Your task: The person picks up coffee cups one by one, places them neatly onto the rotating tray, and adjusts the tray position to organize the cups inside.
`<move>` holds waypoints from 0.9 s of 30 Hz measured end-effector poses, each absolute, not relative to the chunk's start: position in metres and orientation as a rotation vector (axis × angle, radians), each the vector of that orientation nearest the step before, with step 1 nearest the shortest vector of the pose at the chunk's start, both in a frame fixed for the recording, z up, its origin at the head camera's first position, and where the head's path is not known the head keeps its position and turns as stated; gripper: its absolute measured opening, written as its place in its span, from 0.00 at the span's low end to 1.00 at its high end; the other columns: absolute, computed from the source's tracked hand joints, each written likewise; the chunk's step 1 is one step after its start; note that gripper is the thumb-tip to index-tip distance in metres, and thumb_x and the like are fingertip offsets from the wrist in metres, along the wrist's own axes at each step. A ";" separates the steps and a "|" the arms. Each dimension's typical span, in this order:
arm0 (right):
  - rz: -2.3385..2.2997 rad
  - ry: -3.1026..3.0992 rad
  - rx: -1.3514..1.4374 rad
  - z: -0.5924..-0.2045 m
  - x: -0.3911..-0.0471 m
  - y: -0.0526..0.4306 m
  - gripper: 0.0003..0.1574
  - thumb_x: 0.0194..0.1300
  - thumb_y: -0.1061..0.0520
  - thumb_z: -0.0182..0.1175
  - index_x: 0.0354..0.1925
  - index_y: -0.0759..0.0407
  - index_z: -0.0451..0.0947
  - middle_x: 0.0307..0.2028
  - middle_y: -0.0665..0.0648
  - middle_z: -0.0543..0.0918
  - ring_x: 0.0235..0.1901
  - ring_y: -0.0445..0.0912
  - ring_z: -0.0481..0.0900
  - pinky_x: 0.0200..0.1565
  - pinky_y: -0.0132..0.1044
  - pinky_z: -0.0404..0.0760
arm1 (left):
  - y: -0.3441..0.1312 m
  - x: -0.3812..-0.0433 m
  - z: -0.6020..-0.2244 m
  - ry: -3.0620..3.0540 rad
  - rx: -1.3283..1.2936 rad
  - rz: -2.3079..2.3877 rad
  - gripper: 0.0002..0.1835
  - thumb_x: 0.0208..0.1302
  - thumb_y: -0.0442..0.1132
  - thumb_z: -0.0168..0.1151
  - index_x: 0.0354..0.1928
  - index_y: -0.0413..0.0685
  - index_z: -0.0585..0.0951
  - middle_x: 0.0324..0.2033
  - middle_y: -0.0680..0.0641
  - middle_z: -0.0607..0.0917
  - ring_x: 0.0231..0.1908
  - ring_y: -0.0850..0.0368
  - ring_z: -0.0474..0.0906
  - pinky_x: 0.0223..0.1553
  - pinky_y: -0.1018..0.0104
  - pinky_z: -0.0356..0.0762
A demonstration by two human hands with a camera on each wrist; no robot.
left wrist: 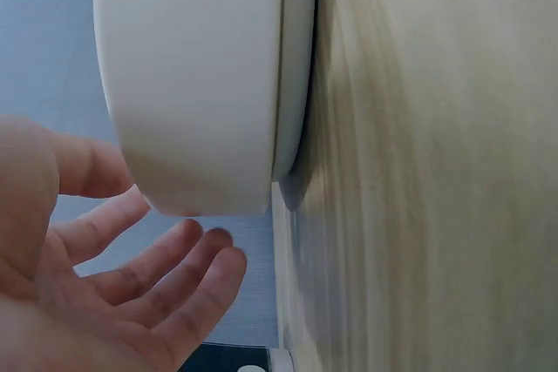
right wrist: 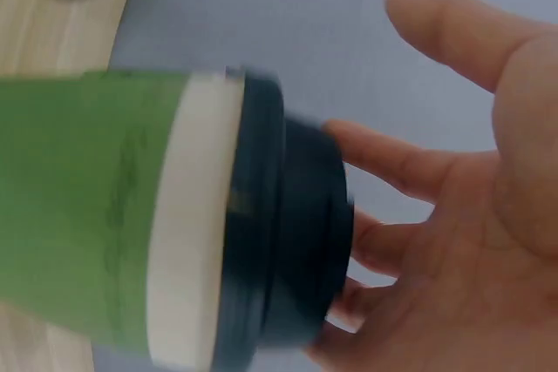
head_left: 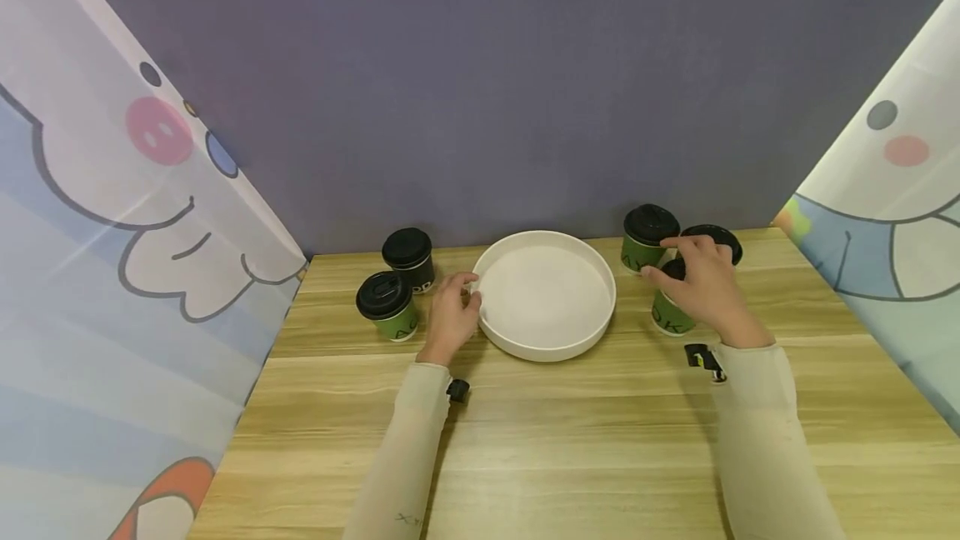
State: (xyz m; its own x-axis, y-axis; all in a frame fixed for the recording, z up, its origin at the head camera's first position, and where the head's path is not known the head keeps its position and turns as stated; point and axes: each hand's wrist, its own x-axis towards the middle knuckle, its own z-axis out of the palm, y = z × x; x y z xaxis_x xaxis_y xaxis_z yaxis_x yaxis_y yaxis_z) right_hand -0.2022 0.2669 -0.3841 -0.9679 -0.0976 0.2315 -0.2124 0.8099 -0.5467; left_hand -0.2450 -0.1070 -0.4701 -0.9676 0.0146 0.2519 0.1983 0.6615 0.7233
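Observation:
My left hand [head_left: 452,315] is at the left rim of a round white tray [head_left: 542,290]. In the left wrist view the thumb and index tips disappear behind the tray's side, while the other fingers [left wrist: 187,302] spread loosely below it. Over a green paper cup [head_left: 670,315] with a black lid hovers my right hand [head_left: 708,286], its thumb and fingers apart. The right wrist view shows this cup's lid [right wrist: 288,224] close to the fingers; contact is unclear. Behind it stand another green cup [head_left: 647,244] and a black-topped cup [head_left: 720,238], partly hidden by the hand.
Left of the tray are a green cup [head_left: 390,307] and a black cup [head_left: 408,257], both with black lids. A grey panel [head_left: 525,90] rises along the back edge of the wooden table [head_left: 570,457]. Printed cartoon sheets hang at both sides.

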 end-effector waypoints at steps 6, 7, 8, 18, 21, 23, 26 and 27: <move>0.874 -2.889 0.188 -0.384 -0.201 0.288 0.43 0.73 0.46 0.62 0.69 0.76 0.63 0.66 0.87 0.56 0.62 0.80 0.49 0.56 0.73 0.56 | -0.111 -0.244 -0.472 -2.695 -0.205 -1.219 0.16 0.72 0.35 0.59 0.58 0.46 0.83 0.49 0.41 0.84 0.48 0.46 0.82 0.52 0.49 0.79; 0.869 -2.909 0.177 -0.384 -0.201 0.290 0.44 0.73 0.45 0.62 0.69 0.76 0.62 0.66 0.88 0.55 0.62 0.81 0.49 0.55 0.73 0.57 | -0.112 -0.244 -0.472 -2.702 -0.210 -1.228 0.16 0.72 0.36 0.59 0.59 0.46 0.83 0.49 0.41 0.84 0.48 0.47 0.82 0.53 0.49 0.79; 0.865 -2.930 0.167 -0.383 -0.201 0.292 0.45 0.73 0.44 0.62 0.70 0.75 0.61 0.66 0.88 0.54 0.61 0.81 0.49 0.53 0.73 0.58 | -0.113 -0.244 -0.472 -2.708 -0.218 -1.235 0.16 0.73 0.36 0.59 0.59 0.46 0.83 0.49 0.41 0.84 0.48 0.47 0.83 0.53 0.49 0.79; 0.804 -3.094 0.156 -0.378 -0.198 0.300 0.53 0.70 0.41 0.65 0.74 0.73 0.55 0.68 0.89 0.49 0.57 0.77 0.50 0.53 0.73 0.63 | -0.120 -0.246 -0.469 -2.774 -0.283 -1.336 0.19 0.75 0.38 0.58 0.65 0.45 0.79 0.55 0.40 0.86 0.50 0.48 0.87 0.53 0.52 0.82; 0.805 -3.112 0.149 -0.377 -0.198 0.301 0.56 0.68 0.41 0.66 0.74 0.73 0.53 0.68 0.89 0.49 0.57 0.77 0.50 0.52 0.73 0.64 | -0.123 -0.245 -0.468 -2.789 -0.312 -1.369 0.20 0.75 0.38 0.58 0.66 0.45 0.78 0.57 0.40 0.85 0.50 0.47 0.87 0.52 0.52 0.83; 0.808 -3.126 0.142 -0.377 -0.198 0.302 0.57 0.68 0.40 0.67 0.75 0.72 0.52 0.68 0.89 0.47 0.57 0.77 0.49 0.52 0.74 0.64 | -0.124 -0.245 -0.469 -2.798 -0.329 -1.396 0.21 0.75 0.39 0.58 0.68 0.45 0.76 0.58 0.40 0.85 0.51 0.47 0.87 0.52 0.52 0.83; 0.816 -3.144 0.136 -0.377 -0.198 0.303 0.60 0.67 0.39 0.67 0.76 0.72 0.50 0.68 0.89 0.46 0.58 0.78 0.49 0.53 0.75 0.65 | -0.126 -0.245 -0.469 -2.820 -0.350 -1.459 0.23 0.76 0.41 0.58 0.70 0.46 0.74 0.60 0.40 0.83 0.54 0.46 0.85 0.54 0.51 0.82; 0.819 -3.150 0.135 -0.377 -0.198 0.303 0.61 0.66 0.38 0.68 0.76 0.72 0.50 0.68 0.89 0.46 0.58 0.78 0.49 0.53 0.75 0.65 | -0.127 -0.245 -0.470 -2.827 -0.359 -1.475 0.24 0.77 0.41 0.57 0.71 0.47 0.73 0.61 0.40 0.82 0.54 0.46 0.85 0.55 0.51 0.82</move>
State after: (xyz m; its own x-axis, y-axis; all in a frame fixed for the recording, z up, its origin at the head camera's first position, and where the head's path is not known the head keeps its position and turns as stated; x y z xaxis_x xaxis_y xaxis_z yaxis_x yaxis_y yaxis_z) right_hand -0.1976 0.3035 -0.3768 -0.9900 -0.1086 -0.0906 -0.0507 0.8707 -0.4892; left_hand -0.2446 -0.1270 -0.4695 -0.9727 0.2279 0.0435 0.1660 0.5527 0.8167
